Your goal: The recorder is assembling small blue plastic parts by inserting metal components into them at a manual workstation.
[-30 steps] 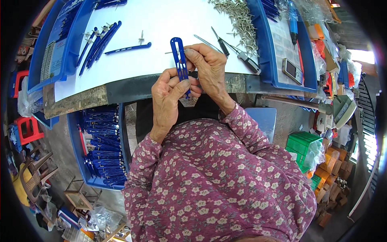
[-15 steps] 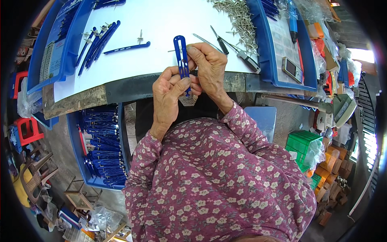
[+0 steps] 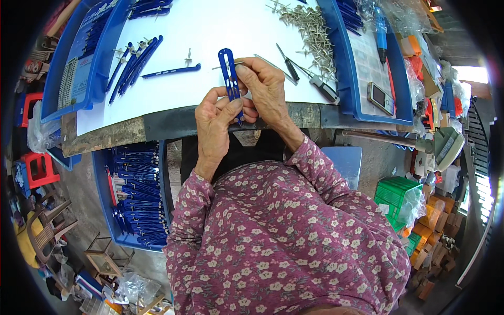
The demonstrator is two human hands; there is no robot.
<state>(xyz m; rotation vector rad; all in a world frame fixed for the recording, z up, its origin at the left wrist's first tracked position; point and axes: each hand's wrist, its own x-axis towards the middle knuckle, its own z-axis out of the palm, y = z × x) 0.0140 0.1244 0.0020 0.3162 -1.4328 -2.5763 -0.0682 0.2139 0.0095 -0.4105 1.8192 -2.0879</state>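
The person's two hands are close together near the middle of the frame, above the front edge of the worktable (image 3: pixel 113 129), both raised in front of the chest. A slender blue slotted strip (image 3: pixel 224 59) is between them, standing nearly upright in the picture, its rounded end at the top and leaning slightly left. The left hand (image 3: pixel 214 126) is clamped on its lower part: the thumb lies across the front, the fingers are curled behind, and the wrist rises almost straight from the lower edge. The right hand (image 3: pixel 268 90) comes in from the lower right with its forearm slanting up and left, knuckles uppermost. Its thumb and index finger are pinched on a thin rod (image 3: pixel 239 62) that crosses the strip's upper part; whether it goes through the slot or behind it, I cannot tell. The right hand's lower fingers are tucked near the left fingertips, partly hidden.

Left of the hands, another blue strip (image 3: pixel 173 72) lies on the white tabletop with a metal pin (image 3: pixel 189 56) beside it, and farther left is a bundle of blue strips (image 3: pixel 139 63). To the upper right are a heap of flat-headed metal pins (image 3: pixel 315 44) and a screwdriver (image 3: pixel 324 89). A blue tray (image 3: pixel 344 89) at right holds a mobile phone (image 3: pixel 380 98); a blue crate (image 3: pixel 106 207) full of strips sits below the table, at lower left.
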